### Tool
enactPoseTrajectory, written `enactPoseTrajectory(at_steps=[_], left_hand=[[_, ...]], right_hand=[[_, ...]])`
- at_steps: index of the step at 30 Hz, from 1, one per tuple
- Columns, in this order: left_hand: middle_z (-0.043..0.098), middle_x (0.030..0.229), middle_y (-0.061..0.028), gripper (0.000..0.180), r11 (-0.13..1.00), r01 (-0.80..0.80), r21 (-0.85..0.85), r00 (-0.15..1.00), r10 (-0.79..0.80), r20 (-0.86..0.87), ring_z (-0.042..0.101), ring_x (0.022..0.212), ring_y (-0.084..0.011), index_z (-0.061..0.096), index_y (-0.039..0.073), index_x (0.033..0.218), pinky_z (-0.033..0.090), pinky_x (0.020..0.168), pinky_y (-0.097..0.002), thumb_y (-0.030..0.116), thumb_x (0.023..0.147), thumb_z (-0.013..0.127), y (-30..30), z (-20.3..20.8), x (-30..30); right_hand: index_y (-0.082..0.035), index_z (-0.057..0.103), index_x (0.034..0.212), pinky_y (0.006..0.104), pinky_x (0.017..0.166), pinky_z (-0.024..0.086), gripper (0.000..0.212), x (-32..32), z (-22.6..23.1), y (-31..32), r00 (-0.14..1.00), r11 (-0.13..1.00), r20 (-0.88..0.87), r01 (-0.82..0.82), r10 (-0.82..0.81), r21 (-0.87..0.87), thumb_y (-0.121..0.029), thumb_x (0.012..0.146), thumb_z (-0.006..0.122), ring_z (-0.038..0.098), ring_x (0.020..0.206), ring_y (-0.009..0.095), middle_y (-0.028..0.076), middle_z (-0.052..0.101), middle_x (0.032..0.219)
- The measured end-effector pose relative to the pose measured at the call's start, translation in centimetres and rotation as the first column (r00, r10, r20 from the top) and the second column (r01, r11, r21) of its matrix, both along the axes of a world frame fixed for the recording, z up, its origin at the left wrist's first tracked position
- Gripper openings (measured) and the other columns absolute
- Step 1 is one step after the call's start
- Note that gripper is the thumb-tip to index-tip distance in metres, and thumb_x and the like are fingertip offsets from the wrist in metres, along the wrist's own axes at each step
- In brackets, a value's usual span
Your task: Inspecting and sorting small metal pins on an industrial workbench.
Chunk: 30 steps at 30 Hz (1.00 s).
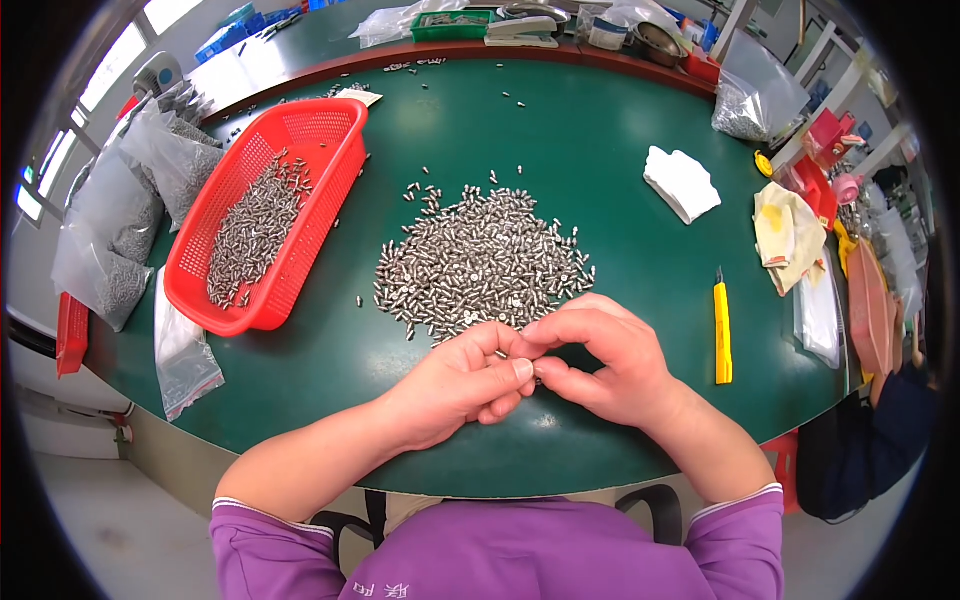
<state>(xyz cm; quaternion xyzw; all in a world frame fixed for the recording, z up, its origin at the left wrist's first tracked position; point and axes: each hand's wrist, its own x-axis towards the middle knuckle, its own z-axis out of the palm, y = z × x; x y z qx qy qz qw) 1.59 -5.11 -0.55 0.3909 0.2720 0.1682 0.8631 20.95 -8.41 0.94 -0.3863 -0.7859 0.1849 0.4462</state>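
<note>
My left hand point(462, 385) and my right hand point(608, 362) meet at the fingertips just in front of a pile of small metal fittings point(480, 262). Both are closed in a pinch, with the left fingers curled in toward the palm. A dark sliver of a small metal fitting point(538, 381) shows where the fingertips come together; the rest of it is hidden by the fingers. The piled pieces are silvery, short and rod-like, and a few lie loose around the heap's far edge.
Left of the pile, a red perforated basket point(345, 165) holds more fittings. Filled clear bags point(125, 235) stand beyond it, and a flat plastic bag point(185, 355) lies nearer. At right are a white cloth point(682, 184), a yellow cutter knife point(722, 330) and a stained glove point(787, 238).
</note>
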Motion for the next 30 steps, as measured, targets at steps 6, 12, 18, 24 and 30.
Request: enactPoseTrajectory(at_steps=[6, 12, 18, 24, 30], left_hand=[[0.054, 0.086, -0.0038, 0.013, 1.000, 0.002, -0.023, 0.997, 0.000, 0.077, 0.045, 0.063, -0.0079, 0.046, 0.007, 0.099, 0.035, 0.053, -0.0208, 0.020, 0.096, 0.046, 0.1, -0.2, 0.0], [0.054, 0.083, -0.0085, 0.019, 0.998, -0.004, -0.065, 0.997, 0.009, 0.071, 0.042, 0.060, -0.0117, 0.049, 0.006, 0.098, 0.033, 0.052, -0.0235, 0.021, 0.097, 0.038, 0.1, 0.1, -0.1], [0.054, 0.087, -0.0073, 0.023, 0.997, -0.001, -0.083, 0.996, 0.009, 0.092, 0.044, 0.064, -0.0116, 0.051, 0.005, 0.103, 0.035, 0.055, -0.0237, 0.023, 0.096, 0.038, 0.3, 0.0, -0.3], [0.054, 0.088, -0.0073, 0.023, 0.996, -0.012, -0.092, 0.995, 0.021, 0.101, 0.042, 0.065, -0.0114, 0.051, 0.004, 0.103, 0.034, 0.056, -0.0235, 0.023, 0.096, 0.039, 0.2, -0.1, -0.3], [0.053, 0.087, -0.0051, 0.017, 0.998, -0.025, -0.064, 0.986, 0.035, 0.163, 0.043, 0.064, -0.0096, 0.050, 0.007, 0.102, 0.033, 0.055, -0.0225, 0.021, 0.096, 0.043, 0.3, -0.3, -0.3]], right_hand=[[-0.009, 0.063, 0.096, 0.0339, 0.070, 0.048, 0.023, 0.4, 0.0, 0.4, 0.968, 0.974, 0.108, 0.226, -0.228, 0.028, -0.006, 0.073, 0.068, 0.060, 0.078, 0.023, 0.004, 0.065, 0.087], [-0.011, 0.064, 0.088, 0.0357, 0.072, 0.046, 0.016, 2.0, -0.4, 1.1, 0.873, 0.927, 0.328, 0.373, -0.360, 0.025, -0.007, 0.073, 0.068, 0.055, 0.084, 0.025, 0.004, 0.058, 0.087], [-0.010, 0.064, 0.083, 0.0366, 0.073, 0.045, 0.013, 1.8, -0.6, 1.0, 0.876, 0.930, 0.362, 0.363, -0.319, -0.058, -0.009, 0.071, 0.069, 0.053, 0.083, 0.025, 0.004, 0.054, 0.085], [-0.007, 0.060, 0.080, 0.0376, 0.073, 0.045, 0.011, 1.9, -0.7, 1.0, 0.872, 0.937, 0.400, 0.341, -0.283, -0.081, -0.007, 0.072, 0.067, 0.053, 0.083, 0.027, 0.006, 0.054, 0.082], [-0.006, 0.054, 0.086, 0.0373, 0.073, 0.046, 0.018, 1.0, -0.1, 0.6, 0.961, 0.994, 0.257, 0.110, -0.099, -0.028, -0.004, 0.072, 0.066, 0.057, 0.083, 0.028, 0.007, 0.059, 0.087]])
